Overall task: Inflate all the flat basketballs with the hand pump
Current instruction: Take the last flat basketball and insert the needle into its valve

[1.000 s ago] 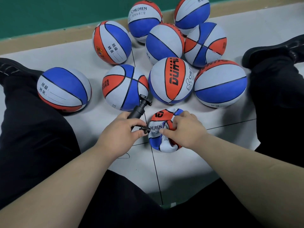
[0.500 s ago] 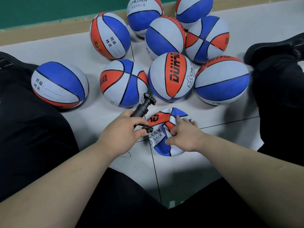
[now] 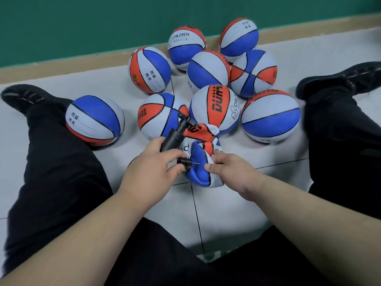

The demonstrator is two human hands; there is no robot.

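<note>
1. We are curling our left hand [image 3: 152, 162] round the lower barrel of the black hand pump [image 3: 175, 135], with thumb and forefinger closing on its nozzle end. Our right hand [image 3: 228, 172] is gripping the flat basketball [image 3: 199, 174], thumb pressing on a blue panel and fingers wrapping behind it.
2. The flat basketball is sitting crumpled and folded over a seam in the pale tiled floor [image 3: 226, 213], between our two hands. We cannot tell whether it is resting on the tiles or is slightly lifted.
3. The pump is leaning up and away from the flat basketball's left edge, with its T-handle at the far end. Its thin needle [image 3: 195, 163] is pointing sideways at the blue panel, with the tip just beside our right thumb. We cannot tell whether the tip is inside the valve.
4. Nine inflated balls [image 3: 270, 116] in red, white and blue are lying beyond the flat basketball. Two are just behind it, one is well off to its left against our leg, and the others are clustering farther back.
5. Our legs [image 3: 51, 172] in black trousers are stretching out on either side of the flat basketball, with black shoes [image 3: 340, 79] at the far ends.
6. A green wall [image 3: 82, 27] with a tan strip at its foot is running well beyond the flat basketball, behind the farthest balls.
</note>
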